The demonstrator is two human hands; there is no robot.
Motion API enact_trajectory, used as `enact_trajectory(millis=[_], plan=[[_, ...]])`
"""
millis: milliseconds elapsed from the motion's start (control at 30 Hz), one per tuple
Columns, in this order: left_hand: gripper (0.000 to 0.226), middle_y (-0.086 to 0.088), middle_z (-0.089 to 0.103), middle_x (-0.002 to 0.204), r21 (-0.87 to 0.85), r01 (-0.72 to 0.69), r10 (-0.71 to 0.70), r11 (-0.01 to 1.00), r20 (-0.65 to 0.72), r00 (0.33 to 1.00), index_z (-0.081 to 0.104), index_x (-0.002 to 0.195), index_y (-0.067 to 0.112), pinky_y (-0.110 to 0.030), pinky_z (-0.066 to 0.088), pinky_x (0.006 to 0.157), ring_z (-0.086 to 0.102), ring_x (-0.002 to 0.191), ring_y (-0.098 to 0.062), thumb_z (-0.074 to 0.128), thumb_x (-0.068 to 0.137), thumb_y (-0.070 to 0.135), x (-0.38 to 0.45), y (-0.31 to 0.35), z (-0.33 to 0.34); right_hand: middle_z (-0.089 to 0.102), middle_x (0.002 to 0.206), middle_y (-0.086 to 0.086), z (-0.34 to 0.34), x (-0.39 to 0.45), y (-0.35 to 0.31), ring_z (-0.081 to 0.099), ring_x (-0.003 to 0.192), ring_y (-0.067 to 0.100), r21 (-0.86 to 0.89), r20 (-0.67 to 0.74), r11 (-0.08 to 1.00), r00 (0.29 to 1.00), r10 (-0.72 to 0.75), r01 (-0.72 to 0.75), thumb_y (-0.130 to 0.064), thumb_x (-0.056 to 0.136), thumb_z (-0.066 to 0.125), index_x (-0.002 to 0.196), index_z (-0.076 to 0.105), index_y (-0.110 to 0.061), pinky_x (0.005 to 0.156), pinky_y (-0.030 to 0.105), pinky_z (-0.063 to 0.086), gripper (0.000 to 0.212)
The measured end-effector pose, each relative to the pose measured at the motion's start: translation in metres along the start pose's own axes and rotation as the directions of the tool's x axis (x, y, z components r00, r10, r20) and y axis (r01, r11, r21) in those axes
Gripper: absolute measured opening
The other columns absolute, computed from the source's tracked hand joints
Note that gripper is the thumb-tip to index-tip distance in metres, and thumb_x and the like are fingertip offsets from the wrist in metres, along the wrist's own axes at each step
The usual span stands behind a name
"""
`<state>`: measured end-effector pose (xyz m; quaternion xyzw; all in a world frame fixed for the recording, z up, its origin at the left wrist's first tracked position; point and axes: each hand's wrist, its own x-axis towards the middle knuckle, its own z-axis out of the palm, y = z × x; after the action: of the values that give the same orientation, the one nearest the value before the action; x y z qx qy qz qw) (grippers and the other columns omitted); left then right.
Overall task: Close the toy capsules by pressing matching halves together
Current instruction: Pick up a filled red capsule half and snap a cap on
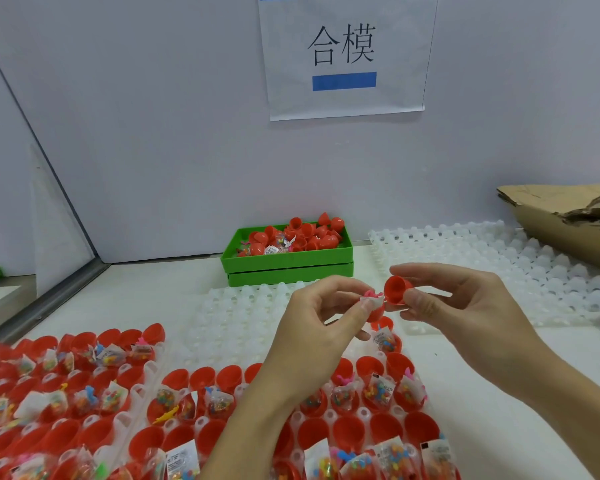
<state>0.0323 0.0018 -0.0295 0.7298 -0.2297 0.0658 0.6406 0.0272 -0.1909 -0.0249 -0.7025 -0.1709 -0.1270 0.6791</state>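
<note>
Starting at the left, the near part of the worktop (pixel 146 299) is covered by clear trays (pixel 142 386) packed with open red halves (pixel 174 441), lots of them already stuffed with little candy packets (pixel 167 400) and tiny toys. My guess is they sit mouth-up in rows like that so each one can be grabbed and capped without digging around.

Moving in, the left hand (pixel 312 327) pinches a filled half (pixel 374 311) between thumb and fingers — white paper and a pink toy bit poke out the top. It's held up off the trays, about level with the other hand, probably so the open rim faces its partner.

Just to its right, the right hand (pixel 465 306) grips the empty cap half (pixel 397 289), thumb underneath and forefinger over the top, with the hollow mouth turned toward the left hand. The two halves look like they're just meeting or a hair apart at the edge — can't tell which. Not pressed shut yet, so I'd call this the line-up before the squeeze. That paper sticking out could get caught in the seam.

Behind the hands, a green bin (pixel 288 261) holds a pile of red capsules, and further right are stacked empty clear trays (pixel 499 265) and a cardboard box (pixel 568 216).
</note>
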Motion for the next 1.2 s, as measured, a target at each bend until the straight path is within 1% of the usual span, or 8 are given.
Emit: enact_trajectory(millis=[100,267,433,533,633,700,1000,1200], plan=[[0.006,0.000,0.076,0.086,0.021,0.003,-0.003,1.000,-0.011,1.000,0.073,0.096,0.012,-0.024,0.058,0.070,0.073,0.085,-0.016,0.069,0.091,0.014,0.000,0.000,0.001,0.077,0.093,-0.002,0.000,-0.001,0.000,0.075,0.082,0.017,-0.028,0.015,1.000,1.000,-0.004,0.004,-0.017,0.074,0.071,0.103,0.073,-0.018,0.065,0.016,0.056,0.029],[0.006,0.006,0.075,0.082,0.129,-0.004,0.009,0.992,-0.036,0.999,0.078,0.091,0.018,-0.034,0.061,0.077,0.072,0.080,-0.012,0.072,0.089,0.017,0.000,0.000,0.002,0.077,0.091,-0.005,0.000,-0.002,-0.003,0.074,0.082,0.017,-0.100,0.036,0.994,0.999,-0.041,0.044,-0.021,0.067,0.074,0.097,0.075,-0.021,0.064,0.018,0.056,0.030],[0.010,0.009,0.074,0.080,0.221,-0.035,0.052,0.975,-0.070,0.996,0.079,0.093,0.020,-0.018,0.056,0.068,0.070,0.079,-0.007,0.075,0.086,0.016,-0.002,0.000,0.009,0.073,0.092,-0.009,0.009,-0.006,-0.002,0.070,0.087,0.017,-0.292,0.085,0.942,0.985,-0.147,0.166,-0.015,0.070,0.078,0.096,0.077,-0.022,0.071,0.032,0.059,0.027],[0.013,0.008,0.074,0.083,0.230,-0.036,0.062,0.972,-0.109,0.992,0.075,0.093,0.023,-0.015,0.055,0.068,0.070,0.079,-0.004,0.078,0.083,0.015,-0.002,0.000,0.012,0.071,0.088,-0.012,0.011,-0.006,-0.001,0.069,0.084,0.013,-0.356,0.041,0.916,0.983,-0.181,0.184,-0.009,0.070,0.081,0.095,0.076,-0.024,0.070,0.034,0.058,0.030],[0.015,0.009,0.075,0.086,0.154,-0.033,0.044,0.988,-0.067,0.997,0.073,0.090,0.024,-0.016,0.055,0.071,0.071,0.086,-0.005,0.077,0.083,0.011,-0.002,0.003,0.008,0.073,0.086,-0.009,0.010,-0.004,-0.002,0.070,0.082,0.012,-0.345,0.001,0.922,0.982,-0.190,0.179,-0.027,0.067,0.076,0.094,0.074,-0.025,0.071,0.033,0.058,0.027],[0.021,0.011,0.075,0.091,0.125,-0.043,0.048,0.991,-0.036,0.998,0.074,0.094,0.023,-0.017,0.056,0.074,0.070,0.091,-0.005,0.077,0.083,0.006,-0.002,0.004,0.006,0.074,0.087,-0.008,0.008,-0.003,-0.003,0.070,0.082,0.013,-0.324,-0.019,0.931,0.983,-0.183,0.167,-0.030,0.066,0.074,0.095,0.074,-0.024,0.072,0.031,0.059,0.030],[0.013,0.007,0.074,0.084,0.130,-0.071,0.086,0.989,-0.113,0.990,0.077,0.088,0.019,-0.029,0.060,0.074,0.070,0.086,-0.016,0.070,0.089,0.008,-0.002,0.002,0.012,0.075,0.088,-0.007,0.010,-0.004,-0.002,0.072,0.082,0.016,-0.237,-0.005,0.957,0.985,-0.172,0.166,-0.028,0.066,0.076,0.095,0.074,-0.023,0.072,0.034,0.060,0.029],[0.012,0.008,0.073,0.078,0.167,-0.076,0.105,0.983,-0.169,0.980,0.074,0.083,0.019,-0.026,0.059,0.071,0.071,0.080,-0.012,0.073,0.086,0.007,-0.002,0.002,0.014,0.073,0.090,-0.008,0.013,-0.005,0.000,0.071,0.084,0.017,-0.235,0.023,0.952,0.980,-0.198,0.198,-0.014,0.067,0.079,0.092,0.076,-0.022,0.072,0.030,0.059,0.027]])
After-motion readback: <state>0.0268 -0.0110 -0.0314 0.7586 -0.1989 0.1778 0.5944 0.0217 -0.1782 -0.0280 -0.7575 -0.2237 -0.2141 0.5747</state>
